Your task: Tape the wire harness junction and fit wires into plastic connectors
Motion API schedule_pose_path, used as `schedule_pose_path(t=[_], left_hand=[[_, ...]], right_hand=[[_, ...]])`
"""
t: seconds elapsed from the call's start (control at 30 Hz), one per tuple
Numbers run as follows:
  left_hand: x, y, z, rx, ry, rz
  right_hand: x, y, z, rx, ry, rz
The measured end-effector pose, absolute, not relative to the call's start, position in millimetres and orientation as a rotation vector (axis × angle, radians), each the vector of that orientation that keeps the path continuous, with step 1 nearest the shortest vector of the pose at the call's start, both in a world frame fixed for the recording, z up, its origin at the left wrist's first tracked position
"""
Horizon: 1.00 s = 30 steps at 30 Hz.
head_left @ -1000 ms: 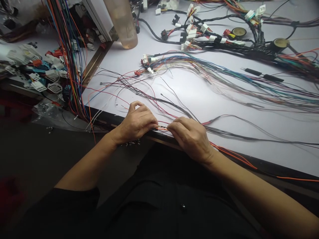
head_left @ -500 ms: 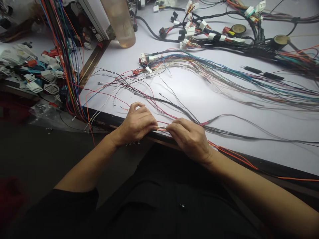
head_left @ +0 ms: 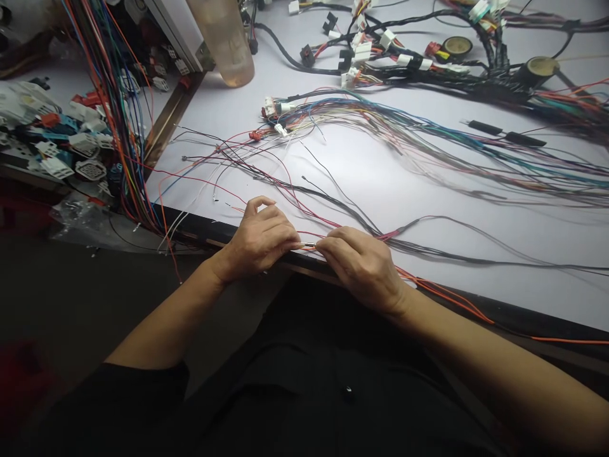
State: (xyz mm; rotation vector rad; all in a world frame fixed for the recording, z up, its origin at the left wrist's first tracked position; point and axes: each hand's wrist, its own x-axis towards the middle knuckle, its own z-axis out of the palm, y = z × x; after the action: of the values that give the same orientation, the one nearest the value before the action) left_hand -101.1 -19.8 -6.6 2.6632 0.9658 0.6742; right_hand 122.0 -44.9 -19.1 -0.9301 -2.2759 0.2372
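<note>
Near the table's front edge, my left hand point(head_left: 266, 235) pinches one end of a small metallic wire terminal point(head_left: 309, 245). My right hand point(head_left: 356, 260) pinches the other end, so only a short shiny stretch shows between the fingertips. Both hands are closed, and the fingers hide the terminal's ends. Orange wires point(head_left: 442, 293) run from beneath my right hand along the edge to the right. Just beyond the hands lies a bundle of thin black wires point(head_left: 333, 202), with red wires among them.
A long bundle of coloured wires point(head_left: 428, 130) crosses the white table. Behind it lies a black-taped harness point(head_left: 495, 95) with several connectors and tape rolls point(head_left: 537, 70). A bottle point(head_left: 226, 44) stands at the back left. Wires hang at the left beside piled connectors point(head_left: 83, 143).
The camera view has shifted slightly, so the table items sit a little further left. Both hands keep almost the same pose, still pinching the terminal.
</note>
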Motion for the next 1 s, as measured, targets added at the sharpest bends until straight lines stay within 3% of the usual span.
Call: schedule_pose_path(t=[0.5, 1.0], left_hand=[[-100.5, -24.4, -9.2, 2.610, 1.004, 0.759], [-104.7, -29.1, -8.6, 2.705, 1.062, 0.819]], right_hand=[[123.1, -44.5, -18.0, -0.902, -2.228, 0.352], [128.4, -40.9, -14.6, -1.040, -2.335, 0.088]])
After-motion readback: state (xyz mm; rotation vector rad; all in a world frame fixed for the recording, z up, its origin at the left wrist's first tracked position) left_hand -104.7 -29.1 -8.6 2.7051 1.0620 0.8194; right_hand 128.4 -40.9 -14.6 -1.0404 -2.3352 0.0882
